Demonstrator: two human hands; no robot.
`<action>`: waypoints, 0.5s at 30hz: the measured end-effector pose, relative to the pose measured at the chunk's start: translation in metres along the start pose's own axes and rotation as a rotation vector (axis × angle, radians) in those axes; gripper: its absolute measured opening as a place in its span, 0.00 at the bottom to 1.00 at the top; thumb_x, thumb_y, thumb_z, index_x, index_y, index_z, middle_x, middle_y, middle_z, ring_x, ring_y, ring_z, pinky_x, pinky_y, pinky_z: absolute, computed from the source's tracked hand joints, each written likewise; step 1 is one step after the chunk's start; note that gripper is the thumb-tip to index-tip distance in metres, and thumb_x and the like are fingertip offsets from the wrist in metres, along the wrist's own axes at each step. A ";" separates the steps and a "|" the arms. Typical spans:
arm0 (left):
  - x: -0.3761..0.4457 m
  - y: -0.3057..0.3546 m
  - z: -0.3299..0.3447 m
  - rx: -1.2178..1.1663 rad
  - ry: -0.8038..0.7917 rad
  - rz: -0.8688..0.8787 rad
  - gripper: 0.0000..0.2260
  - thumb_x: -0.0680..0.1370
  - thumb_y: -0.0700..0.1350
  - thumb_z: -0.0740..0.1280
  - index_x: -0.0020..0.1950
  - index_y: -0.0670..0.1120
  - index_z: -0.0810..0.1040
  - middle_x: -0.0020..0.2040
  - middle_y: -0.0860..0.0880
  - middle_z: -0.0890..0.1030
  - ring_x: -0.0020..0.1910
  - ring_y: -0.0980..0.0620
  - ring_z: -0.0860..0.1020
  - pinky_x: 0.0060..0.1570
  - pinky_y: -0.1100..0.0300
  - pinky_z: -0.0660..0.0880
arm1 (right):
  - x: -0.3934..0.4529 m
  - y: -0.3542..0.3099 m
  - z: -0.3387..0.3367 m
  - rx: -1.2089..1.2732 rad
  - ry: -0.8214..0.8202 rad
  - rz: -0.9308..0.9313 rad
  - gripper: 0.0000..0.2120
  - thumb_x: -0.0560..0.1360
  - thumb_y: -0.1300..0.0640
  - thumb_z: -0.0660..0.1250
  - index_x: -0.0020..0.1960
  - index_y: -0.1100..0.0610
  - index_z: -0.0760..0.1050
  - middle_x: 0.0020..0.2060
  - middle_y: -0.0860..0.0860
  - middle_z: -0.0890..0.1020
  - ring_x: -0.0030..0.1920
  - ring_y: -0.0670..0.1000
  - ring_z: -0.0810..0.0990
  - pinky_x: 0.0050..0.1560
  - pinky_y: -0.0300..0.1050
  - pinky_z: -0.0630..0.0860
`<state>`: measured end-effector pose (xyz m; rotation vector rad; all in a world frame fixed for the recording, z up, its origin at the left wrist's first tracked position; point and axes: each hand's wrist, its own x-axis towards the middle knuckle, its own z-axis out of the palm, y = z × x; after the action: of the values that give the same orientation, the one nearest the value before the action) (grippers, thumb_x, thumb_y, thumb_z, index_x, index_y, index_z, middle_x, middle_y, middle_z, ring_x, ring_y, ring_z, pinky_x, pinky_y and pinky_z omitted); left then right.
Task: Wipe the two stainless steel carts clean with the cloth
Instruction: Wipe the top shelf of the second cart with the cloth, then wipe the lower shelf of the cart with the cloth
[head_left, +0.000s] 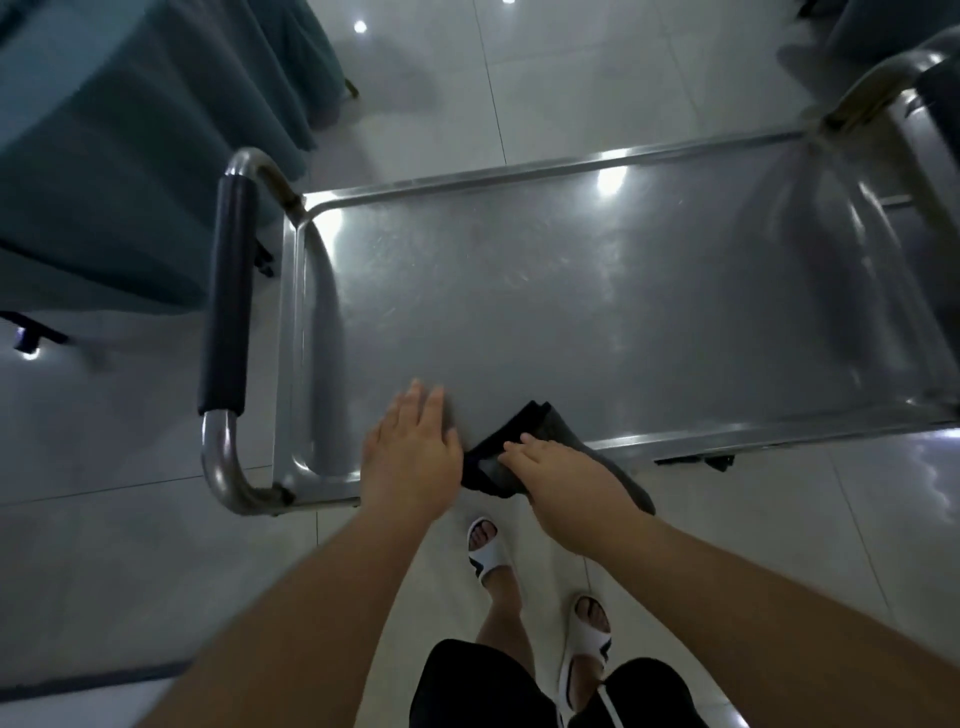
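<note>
Head view: one cart (597, 312) fills the frame, its top tray streaked and dull, so I judge the wiping barely begun. A second steel frame (883, 88) shows at 1 o'clock; whether it is the other cart I cannot tell.

The cloth (511, 441), dark and folded, lies over the tray's near rim at 6 o'clock. My right hand (566, 483) grips it. My left hand (410, 452), fingers straight, rests flat just beside the cloth at its 9 o'clock.

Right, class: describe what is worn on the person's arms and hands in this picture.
Nothing is worn on them. The left hand and right hand are bare, with no gloves, rings or watch visible. Both forearms are bare as far as the picture shows, with no sleeves in view.
</note>
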<state>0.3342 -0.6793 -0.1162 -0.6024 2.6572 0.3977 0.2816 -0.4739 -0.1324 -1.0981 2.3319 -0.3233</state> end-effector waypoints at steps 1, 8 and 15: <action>-0.017 0.002 0.004 0.002 0.006 -0.011 0.28 0.86 0.56 0.54 0.85 0.52 0.54 0.86 0.47 0.54 0.84 0.45 0.55 0.80 0.44 0.57 | -0.004 -0.004 -0.005 0.008 -0.011 0.025 0.27 0.79 0.66 0.64 0.76 0.54 0.66 0.75 0.52 0.71 0.76 0.55 0.68 0.74 0.51 0.67; -0.109 0.041 0.002 -0.007 -0.033 -0.025 0.25 0.84 0.54 0.58 0.82 0.52 0.63 0.78 0.50 0.70 0.74 0.45 0.70 0.70 0.47 0.70 | -0.069 -0.018 -0.030 0.021 -0.055 0.179 0.17 0.80 0.59 0.65 0.68 0.52 0.68 0.63 0.53 0.77 0.59 0.59 0.80 0.54 0.56 0.78; -0.175 0.065 -0.005 -0.019 -0.133 -0.060 0.24 0.85 0.54 0.56 0.81 0.52 0.63 0.78 0.50 0.69 0.73 0.44 0.71 0.65 0.46 0.72 | -0.124 -0.020 -0.041 0.076 -0.110 0.287 0.15 0.80 0.57 0.66 0.65 0.53 0.69 0.59 0.54 0.80 0.57 0.58 0.80 0.54 0.53 0.78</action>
<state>0.4484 -0.5635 -0.0250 -0.6375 2.5057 0.4309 0.3359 -0.3917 -0.0443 -0.7144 2.3184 -0.2347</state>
